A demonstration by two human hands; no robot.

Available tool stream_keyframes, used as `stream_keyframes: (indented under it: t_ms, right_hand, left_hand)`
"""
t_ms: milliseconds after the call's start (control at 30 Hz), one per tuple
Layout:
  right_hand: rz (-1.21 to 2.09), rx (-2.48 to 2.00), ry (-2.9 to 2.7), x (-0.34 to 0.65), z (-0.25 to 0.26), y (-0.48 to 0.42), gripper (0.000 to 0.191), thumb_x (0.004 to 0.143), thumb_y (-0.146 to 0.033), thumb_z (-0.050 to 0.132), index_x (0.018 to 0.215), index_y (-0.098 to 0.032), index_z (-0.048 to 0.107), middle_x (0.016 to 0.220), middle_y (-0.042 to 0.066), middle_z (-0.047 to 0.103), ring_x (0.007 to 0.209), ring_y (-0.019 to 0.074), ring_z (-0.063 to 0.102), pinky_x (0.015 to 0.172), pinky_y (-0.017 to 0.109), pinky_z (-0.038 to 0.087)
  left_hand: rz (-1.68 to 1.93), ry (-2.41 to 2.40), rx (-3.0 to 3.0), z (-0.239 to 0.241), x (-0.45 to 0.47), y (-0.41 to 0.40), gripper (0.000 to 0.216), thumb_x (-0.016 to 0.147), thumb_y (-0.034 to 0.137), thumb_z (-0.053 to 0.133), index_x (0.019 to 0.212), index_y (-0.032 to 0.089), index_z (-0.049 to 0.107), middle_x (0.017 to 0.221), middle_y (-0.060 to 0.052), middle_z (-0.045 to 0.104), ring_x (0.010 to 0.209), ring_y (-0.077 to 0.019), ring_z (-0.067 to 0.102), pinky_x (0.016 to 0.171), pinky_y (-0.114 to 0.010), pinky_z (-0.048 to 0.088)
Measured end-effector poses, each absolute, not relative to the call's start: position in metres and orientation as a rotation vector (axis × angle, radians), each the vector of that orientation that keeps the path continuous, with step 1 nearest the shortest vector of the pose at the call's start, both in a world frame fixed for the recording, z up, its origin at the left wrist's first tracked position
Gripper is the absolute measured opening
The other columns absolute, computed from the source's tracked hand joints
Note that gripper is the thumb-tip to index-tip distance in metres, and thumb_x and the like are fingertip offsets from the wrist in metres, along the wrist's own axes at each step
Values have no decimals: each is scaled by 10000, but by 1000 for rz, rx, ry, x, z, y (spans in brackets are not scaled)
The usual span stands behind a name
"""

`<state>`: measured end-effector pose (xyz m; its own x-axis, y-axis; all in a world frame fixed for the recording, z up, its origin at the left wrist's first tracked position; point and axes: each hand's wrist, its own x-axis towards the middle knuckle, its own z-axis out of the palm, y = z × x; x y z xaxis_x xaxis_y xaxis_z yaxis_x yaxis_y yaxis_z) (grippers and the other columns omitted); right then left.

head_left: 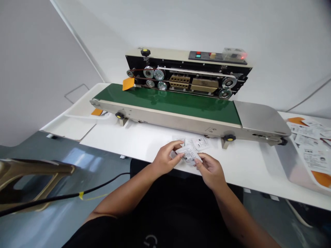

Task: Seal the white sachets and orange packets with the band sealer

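Observation:
My left hand (168,156) and my right hand (209,169) both pinch a small white printed packet (190,155) above the front edge of the white table. Each thumb lies on top of the packet, and it is tilted toward me. Just behind it, more white printed packets (201,143) lie loose on the table, partly covered by my hands. Farther back stands a band sealing machine (186,74) with metal rollers and a green conveyor belt (165,103). An orange packet (128,83) hangs at the left end of its rollers, over the belt.
On the right, a translucent bin (292,165) holds several white and orange packets. A white tray (77,109) with an orange packet (97,112) sits beyond the conveyor's left end. A brown stool (33,168) and a black cable (103,187) are at the left.

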<state>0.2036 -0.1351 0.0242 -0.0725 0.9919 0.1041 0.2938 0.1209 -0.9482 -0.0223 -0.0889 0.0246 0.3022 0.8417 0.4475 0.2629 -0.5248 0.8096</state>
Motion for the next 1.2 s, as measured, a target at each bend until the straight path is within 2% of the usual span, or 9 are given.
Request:
stream_keyframes:
  t_ms: [133, 300, 433, 633, 867, 967, 1067, 1133, 1200]
  right_hand:
    - [1023, -1331, -1514, 205, 20, -135, 269, 981, -456, 656, 1029, -231, 797, 822, 50, 732, 723, 195, 668, 720, 330, 567]
    - [1023, -1333, -1458, 204, 22, -135, 253, 960, -456, 684, 1016, -228, 776, 798, 39, 706, 711, 188, 664, 699, 321, 577]
    - [1077, -1349, -1330, 200, 26, -134, 249, 943, -451, 717, 1025, -222, 766, 785, 33, 710, 688, 172, 655, 666, 309, 575]
    - [1216, -1262, -1098, 189, 34, -131, 218, 892, -393, 788, 992, -201, 759, 717, 14, 683, 633, 145, 621, 610, 296, 548]
    - [1320, -1198, -985, 185, 41, -126, 217, 870, -386, 790, 968, -200, 739, 726, 10, 683, 619, 135, 607, 585, 294, 532]
    - [1182, -1281, -1124, 194, 43, -126, 204, 880, -390, 777, 957, -203, 747, 764, 14, 676, 671, 138, 605, 615, 287, 525]
    - [1071, -1297, -1109, 199, 51, -130, 295, 905, -435, 754, 1111, -224, 747, 754, -7, 642, 621, 121, 561, 573, 270, 491]
    - [1219, -1207, -1048, 196, 59, -134, 455, 922, -511, 725, 1285, -238, 694, 780, 1, 671, 605, 130, 589, 556, 279, 507]
    - [1408, -1110, -1015, 190, 66, -138, 564, 911, -555, 730, 1371, -238, 647, 821, 20, 707, 655, 159, 666, 589, 305, 560]
  left_hand:
    - [1152, 976, 2022, 30, -26, -87, 249, 1011, 370, 651, 1166, 189, 725, 1038, -96, 771, 857, -196, 713, 803, -341, 592]
    - [1161, 987, 1839, 35, -22, -88, 251, 1001, 415, 670, 947, 175, 722, 871, -64, 734, 760, -162, 666, 712, -286, 545]
    - [1185, 963, 1473, 36, -19, -88, 332, 971, 486, 716, 914, 161, 676, 742, -18, 669, 655, -129, 634, 636, -253, 532]
    - [1175, 888, 1205, 41, -19, -88, 365, 898, 494, 808, 902, 148, 693, 746, -20, 697, 558, -90, 599, 538, -216, 511]
    - [1192, 943, 1156, 41, -18, -82, 353, 909, 504, 792, 866, 156, 750, 636, -2, 648, 493, -88, 547, 465, -211, 454]
    - [1255, 1066, 1310, 42, -20, -83, 359, 938, 493, 767, 790, 166, 745, 608, 3, 633, 473, -87, 528, 455, -217, 448]
    - [1508, 1217, 1711, 42, -26, -87, 252, 996, 401, 718, 865, 200, 797, 654, -12, 676, 577, -128, 623, 572, -263, 543]
    - [1700, 1145, 2091, 39, -32, -90, 112, 987, 289, 725, 990, 239, 824, 734, -23, 728, 672, -162, 687, 646, -300, 580]
    - [1682, 895, 2439, 34, -35, -90, 210, 973, 202, 716, 1146, 280, 806, 789, -21, 751, 693, -176, 710, 632, -310, 579]
